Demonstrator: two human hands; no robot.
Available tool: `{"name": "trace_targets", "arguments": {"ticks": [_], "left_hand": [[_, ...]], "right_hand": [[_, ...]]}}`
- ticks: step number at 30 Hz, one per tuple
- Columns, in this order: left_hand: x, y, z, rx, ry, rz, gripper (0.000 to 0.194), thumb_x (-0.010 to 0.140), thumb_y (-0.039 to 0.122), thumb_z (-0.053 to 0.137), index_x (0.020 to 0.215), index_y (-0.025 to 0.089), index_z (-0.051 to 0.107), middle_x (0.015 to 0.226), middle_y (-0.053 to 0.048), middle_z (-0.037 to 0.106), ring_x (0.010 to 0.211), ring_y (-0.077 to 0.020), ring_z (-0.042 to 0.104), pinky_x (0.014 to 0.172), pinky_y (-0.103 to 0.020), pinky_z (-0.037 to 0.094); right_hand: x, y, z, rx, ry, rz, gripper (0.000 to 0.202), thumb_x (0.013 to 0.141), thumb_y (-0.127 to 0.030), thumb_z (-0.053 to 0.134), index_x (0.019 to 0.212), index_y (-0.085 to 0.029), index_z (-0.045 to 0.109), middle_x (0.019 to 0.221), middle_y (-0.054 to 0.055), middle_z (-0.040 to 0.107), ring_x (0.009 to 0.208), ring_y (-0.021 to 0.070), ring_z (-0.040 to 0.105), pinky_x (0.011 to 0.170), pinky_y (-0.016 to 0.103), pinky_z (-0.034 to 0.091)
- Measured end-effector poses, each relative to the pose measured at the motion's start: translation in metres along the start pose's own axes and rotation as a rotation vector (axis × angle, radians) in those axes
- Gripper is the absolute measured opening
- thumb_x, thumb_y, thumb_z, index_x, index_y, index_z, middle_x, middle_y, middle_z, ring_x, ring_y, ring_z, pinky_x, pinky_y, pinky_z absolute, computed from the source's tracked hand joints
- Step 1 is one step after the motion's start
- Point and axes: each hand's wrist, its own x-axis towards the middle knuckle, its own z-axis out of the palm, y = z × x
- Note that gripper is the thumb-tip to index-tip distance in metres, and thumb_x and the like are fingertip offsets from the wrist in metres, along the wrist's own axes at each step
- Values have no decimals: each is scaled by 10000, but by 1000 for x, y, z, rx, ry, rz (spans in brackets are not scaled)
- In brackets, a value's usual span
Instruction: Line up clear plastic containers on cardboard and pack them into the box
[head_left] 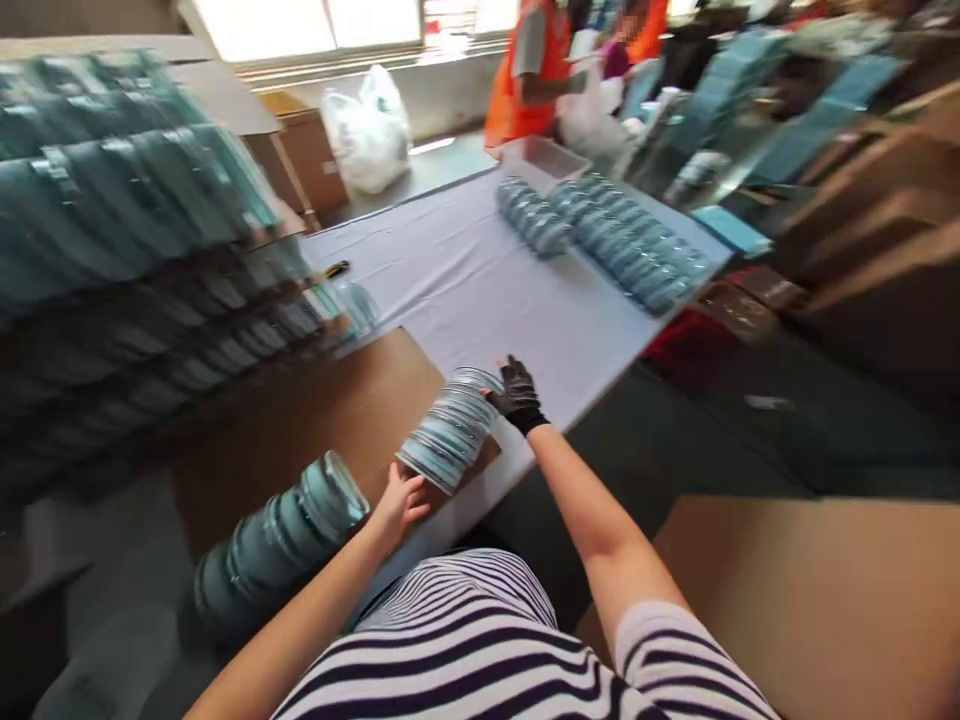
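1. Blue-grey stack [452, 428] is on its side, over the cardboard [390, 370] on the bench [517, 290].
2. Your left hand [400, 503] holds its near end, your right hand [517, 393] (the gloved one) its far end.
3. Press evenly from both ends, so it does not slip apart.
4. Leave some space to the other stack [281, 535] at your left.

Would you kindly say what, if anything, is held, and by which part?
A bluish stack, by its two ends: left hand at the nearer, gloved right hand at the farther.
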Motion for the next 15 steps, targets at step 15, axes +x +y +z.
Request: {"name": "trace_targets", "arguments": {"ticks": [15], "left_hand": [[27, 68, -8, 132, 80, 112, 641, 816, 332, 708, 1392, 360, 427, 1426, -82, 556, 1060, -225, 651, 841, -370, 545]], "right_hand": [[49, 32, 80, 47, -318, 244, 443, 911, -377, 532, 1316, -205, 491, 1316, 101, 632, 1191, 224, 600, 1019, 361, 459]]}}
